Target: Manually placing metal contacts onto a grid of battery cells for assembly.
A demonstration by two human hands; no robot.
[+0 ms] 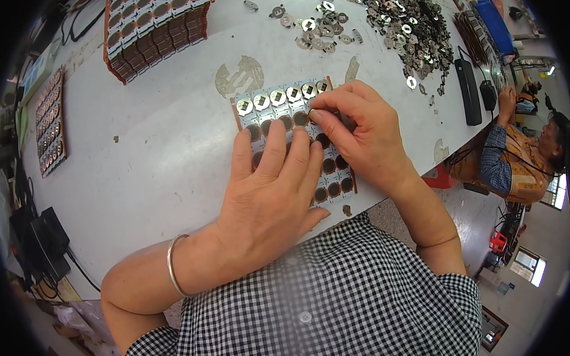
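Note:
A panel of small circuit boards (237,115) lies on the table in front of me, with rows of dark round pads and a reddish-brown edge strip. Bright metal clips (278,96) sit along its far row. My left hand (266,188) rests palm down across the panel, its fingers stretched out over the middle rows and hiding part of them. At the far right of the panel, my right hand (372,134) is closed in a pinch of thumb and forefinger, close to the end of the second row. What it pinches is too small and covered to make out.
A tall stack of similar panels (158,41) stands at the back left, and another panel (51,126) lies at the far left. Loose metal clips (324,29) spread beside a big heap (411,29) at the back right. A black case (467,93) lies near the right edge; a co-worker (516,157) sits beyond.

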